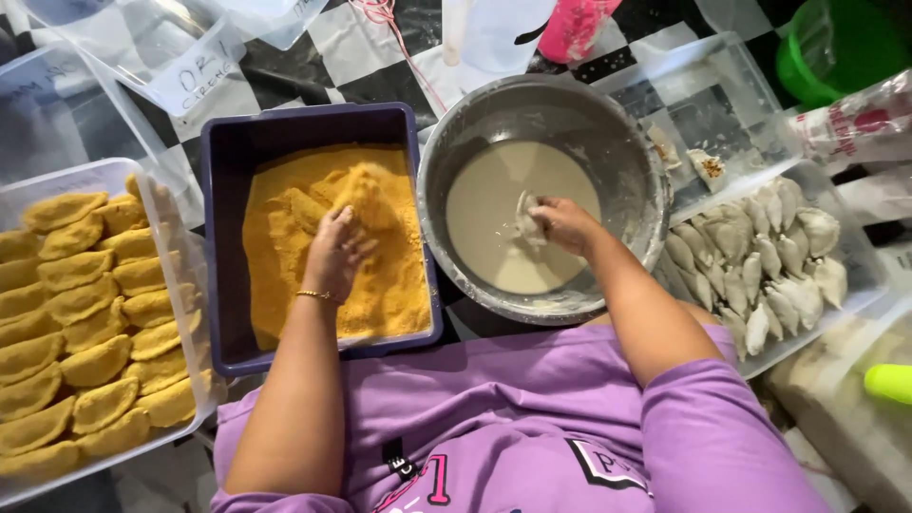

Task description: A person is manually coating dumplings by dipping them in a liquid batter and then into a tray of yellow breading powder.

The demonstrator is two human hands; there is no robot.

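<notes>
At the tabletop's left edge we saw a clear tray (185, 285) of crumbed pastries (85, 351). In the purple tub (228, 152) of orange crumbs, our left hand (334, 249) pressed a coated pastry (366, 195) lying just beyond its curled fingertips. Over the steel bowl (622, 157) of batter, our right hand (562, 223) pinched a pale pastry (525, 223) between narrowed fingers. Raw pastries (769, 261) filled the right tray.

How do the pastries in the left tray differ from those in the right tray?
The pastries in the left tray are yellow-orange and crumb-coated; the pastries in the right tray are pale, bare dough. The left ones lie flat in overlapping rows, while the right ones stand packed on edge. Both are half-moon shaped and sit in clear plastic trays. The left hand presses one in the crumbs; the right hand dips one in the batter.
</notes>
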